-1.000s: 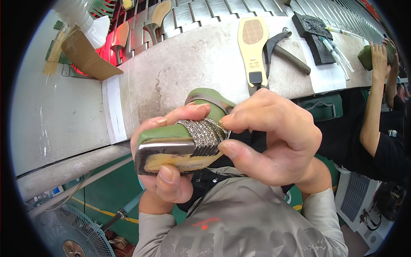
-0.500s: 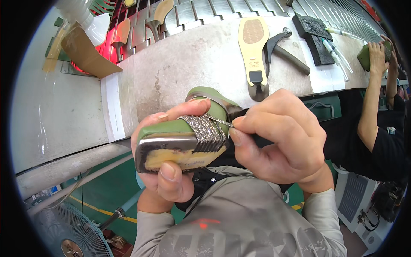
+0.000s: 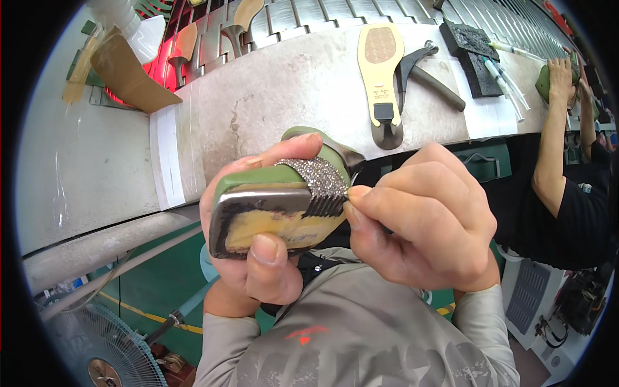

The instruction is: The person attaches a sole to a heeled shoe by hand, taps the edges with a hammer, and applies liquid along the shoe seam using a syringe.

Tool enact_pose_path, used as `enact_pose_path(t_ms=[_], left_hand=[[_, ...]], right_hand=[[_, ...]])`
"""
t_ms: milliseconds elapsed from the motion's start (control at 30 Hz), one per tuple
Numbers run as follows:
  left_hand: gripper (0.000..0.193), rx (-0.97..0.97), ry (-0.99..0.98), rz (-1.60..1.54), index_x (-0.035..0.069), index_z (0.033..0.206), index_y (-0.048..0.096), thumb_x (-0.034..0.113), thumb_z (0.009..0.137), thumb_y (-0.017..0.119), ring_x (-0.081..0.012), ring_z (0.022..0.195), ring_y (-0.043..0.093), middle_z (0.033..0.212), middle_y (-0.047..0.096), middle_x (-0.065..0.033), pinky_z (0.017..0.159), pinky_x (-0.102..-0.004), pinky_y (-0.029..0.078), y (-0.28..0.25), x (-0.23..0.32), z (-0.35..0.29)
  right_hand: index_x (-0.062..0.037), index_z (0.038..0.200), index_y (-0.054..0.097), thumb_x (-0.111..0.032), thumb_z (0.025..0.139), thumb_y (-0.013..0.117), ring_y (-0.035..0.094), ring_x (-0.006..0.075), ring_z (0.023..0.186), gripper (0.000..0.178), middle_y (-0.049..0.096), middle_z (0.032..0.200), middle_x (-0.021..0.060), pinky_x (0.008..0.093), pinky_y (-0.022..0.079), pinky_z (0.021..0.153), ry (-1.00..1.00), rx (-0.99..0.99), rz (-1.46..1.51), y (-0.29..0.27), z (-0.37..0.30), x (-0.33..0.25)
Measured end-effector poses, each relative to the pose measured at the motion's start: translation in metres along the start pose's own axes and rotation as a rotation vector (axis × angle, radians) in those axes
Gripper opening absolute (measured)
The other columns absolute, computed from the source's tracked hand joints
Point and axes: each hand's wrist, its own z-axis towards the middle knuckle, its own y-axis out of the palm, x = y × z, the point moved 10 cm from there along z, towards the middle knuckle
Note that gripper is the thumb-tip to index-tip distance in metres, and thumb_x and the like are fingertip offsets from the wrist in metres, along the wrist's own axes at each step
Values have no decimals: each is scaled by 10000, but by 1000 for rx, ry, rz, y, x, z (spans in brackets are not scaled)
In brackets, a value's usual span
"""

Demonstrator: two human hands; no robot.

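Note:
Tilted so its underside faces me, a green shoe last [image 3: 258, 175] rests in my left hand [image 3: 271, 280], which is closed round it. My left thumb presses the yellowish underside [image 3: 258, 222], while the fingers wrap over the top. Silvery glitter straps [image 3: 316, 173] lie side by side across the last, their dark ends folded over the sole edge. My right hand [image 3: 429, 222] pinches thumb against forefinger at the right edge of these straps. A strap end seems to be between the fingertips, mostly hidden by them.
On the worktable [image 3: 284, 77] lie a yellow insole [image 3: 382, 71], pincers [image 3: 422, 77], black foam blocks [image 3: 487, 71] and syringes [image 3: 506, 87]. Cardboard [image 3: 129, 77] stands at left. Behind runs a slatted metal conveyor [image 3: 303, 18]. A fan [image 3: 106, 342] is lower left; a co-worker's arms [image 3: 551, 142] are at right.
The strap that stretched out loose to my right fingertips now lies against the last. My right fingers have come to the sole edge, and the last has turned slightly and shifted right.

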Motion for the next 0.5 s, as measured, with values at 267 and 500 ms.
enact_pose_path(t_ms=[267,500], left_hand=[[671,12,-44,9,-63,1441,385,361,978,621,-303,1178,618,1377,550,-387,1011,-415,516,7,-5,7],[681,111,-106,-145,-15,1501,371,392,996,580,-358,1335,532,1512,456,-323,1118,-471,458,4,-7,14]], right_hand=[[93,1042,723,72,720,771,540,186,560,326,645,792,100,290,429,469,-205,-81,-293,7,-1,-23],[195,1188,675,70,675,684,490,177,538,528,574,757,126,277,395,446,-124,-252,-362,36,1,-26]])
